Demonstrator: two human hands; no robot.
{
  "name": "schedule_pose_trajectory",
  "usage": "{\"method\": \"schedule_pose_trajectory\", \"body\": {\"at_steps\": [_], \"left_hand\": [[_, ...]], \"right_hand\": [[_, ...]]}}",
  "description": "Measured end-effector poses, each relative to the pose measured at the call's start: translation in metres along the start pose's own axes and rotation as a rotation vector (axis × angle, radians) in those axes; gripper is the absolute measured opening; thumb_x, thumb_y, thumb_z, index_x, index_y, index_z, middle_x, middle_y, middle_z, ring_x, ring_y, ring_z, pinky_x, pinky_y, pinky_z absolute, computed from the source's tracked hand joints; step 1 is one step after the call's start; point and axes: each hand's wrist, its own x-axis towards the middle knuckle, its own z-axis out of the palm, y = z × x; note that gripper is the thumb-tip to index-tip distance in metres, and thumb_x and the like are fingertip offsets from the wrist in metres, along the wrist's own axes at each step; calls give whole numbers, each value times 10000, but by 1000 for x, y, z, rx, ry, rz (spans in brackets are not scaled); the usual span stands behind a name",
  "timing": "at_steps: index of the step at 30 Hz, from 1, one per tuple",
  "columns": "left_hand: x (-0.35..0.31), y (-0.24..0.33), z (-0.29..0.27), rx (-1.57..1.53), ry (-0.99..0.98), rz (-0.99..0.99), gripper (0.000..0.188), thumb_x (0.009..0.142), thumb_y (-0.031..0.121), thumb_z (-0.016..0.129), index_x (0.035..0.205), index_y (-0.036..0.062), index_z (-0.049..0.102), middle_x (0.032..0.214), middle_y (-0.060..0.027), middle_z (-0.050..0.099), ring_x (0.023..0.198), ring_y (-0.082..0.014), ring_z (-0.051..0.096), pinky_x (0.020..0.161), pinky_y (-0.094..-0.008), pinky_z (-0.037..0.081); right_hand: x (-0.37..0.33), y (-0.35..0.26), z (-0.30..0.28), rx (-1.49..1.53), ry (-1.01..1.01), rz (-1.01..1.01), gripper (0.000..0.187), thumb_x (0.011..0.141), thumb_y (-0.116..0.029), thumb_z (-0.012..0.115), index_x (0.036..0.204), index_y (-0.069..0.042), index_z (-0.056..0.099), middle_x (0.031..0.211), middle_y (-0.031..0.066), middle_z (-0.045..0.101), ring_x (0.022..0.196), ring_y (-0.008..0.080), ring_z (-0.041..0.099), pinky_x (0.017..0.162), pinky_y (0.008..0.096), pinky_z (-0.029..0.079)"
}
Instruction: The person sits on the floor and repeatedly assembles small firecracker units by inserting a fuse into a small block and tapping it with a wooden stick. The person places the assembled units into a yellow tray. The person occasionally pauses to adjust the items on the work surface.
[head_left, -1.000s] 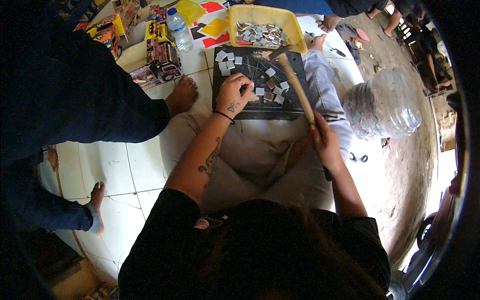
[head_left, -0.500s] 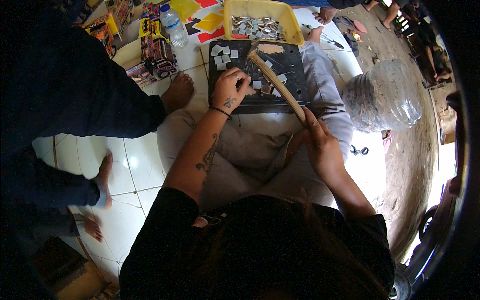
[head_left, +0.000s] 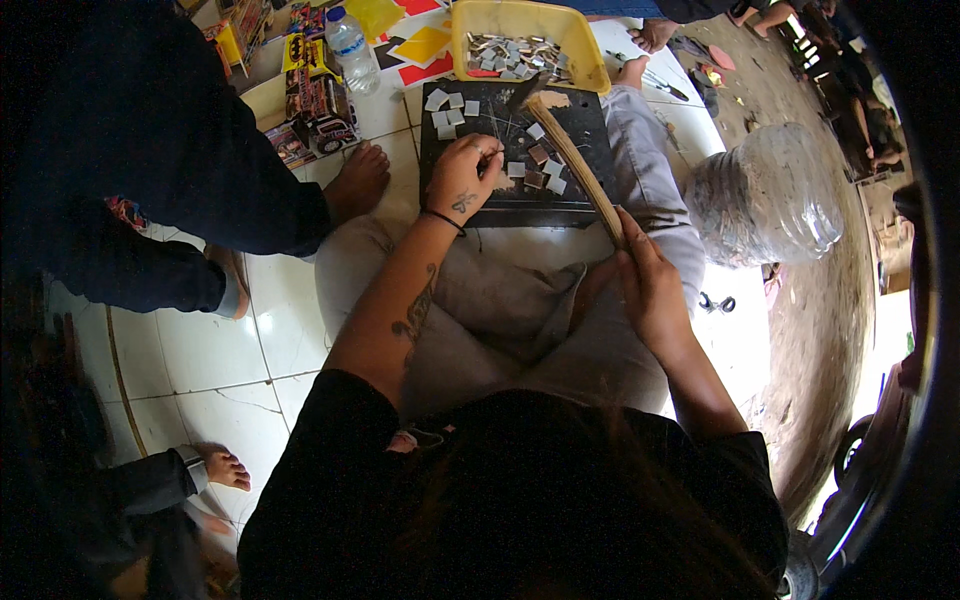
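Hammer over the dark board, small pieces under the fingers

Hammer [head_left: 570, 160] with a pale wooden handle lies slanted over the dark board [head_left: 590, 205]. The right hand [head_left: 650, 290] closes its fingers around the lower end of the handle, in a firm grip, and the dark head of the hammer rests at the far edge of the board, well beyond these fingers. The left hand [head_left: 462, 180] is on the board with its fingers curled tightly together; they seem to pinch something thin, but it is too small to tell what it is. Just beyond and to the right of the left fingers lie small grey square pieces [head_left: 545, 170], and some more are at the far left corner of the board. The board rests on the lap of the seated person, over grey trousers.

Beyond the board, touching its far edge, stands a yellow tray [head_left: 590, 70] that holds many more grey pieces. To the right of the right hand stands a big clear plastic jar [head_left: 765, 195], and a small pair of scissors [head_left: 715, 302] lies on the tiled floor [head_left: 200, 350] near it. To the left of the left hand there is a bare foot [head_left: 355, 180] of another person in dark trousers. A plastic bottle [head_left: 350, 45] stands far beyond it.
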Motion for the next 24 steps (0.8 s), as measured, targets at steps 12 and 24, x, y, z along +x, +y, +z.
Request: {"method": "schedule_pose_trajectory", "body": {"at_steps": [12, 24], "left_hand": [[-6, 2, 6, 227, 67, 123, 156, 855, 148, 609, 784, 11, 638, 774, -136, 615, 762, -326, 590, 723, -408, 475], [-8, -2, 11, 266, 94, 162, 131, 850, 140, 605, 793, 27, 637, 801, -132, 619, 807, -324, 583, 755, -407, 462]], "right_hand": [[-10, -8, 0, -107, -64, -6, 745, 794, 40, 526, 1452, -240, 317, 922, 183, 538, 788, 382, 608, 677, 456, 487], [-10, -3, -1, -118, -49, -31, 701, 829, 15, 524, 1450, -241, 327, 912, 183, 539, 738, 378, 601, 657, 461, 479]]}}
